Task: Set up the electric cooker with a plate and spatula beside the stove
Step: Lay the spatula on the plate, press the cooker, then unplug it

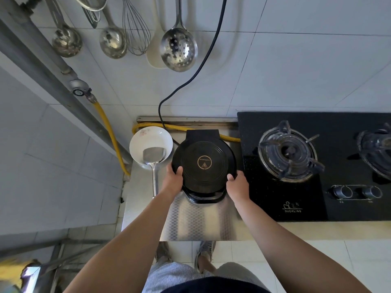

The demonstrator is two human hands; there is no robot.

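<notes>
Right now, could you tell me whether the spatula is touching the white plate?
Touching. The head view shows the spatula with its blade lying inside the white plate and its handle crossing the near rim, out over the steel counter.

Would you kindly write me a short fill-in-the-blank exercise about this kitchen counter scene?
1. The electric cooker is gripped by ____ hands.
2. The spatula has its blade resting in the ____.
3. The gas stove lies to the cooker's ____.
4. The cooker's lid is ____.

Missing words: both; plate; right; closed
</notes>
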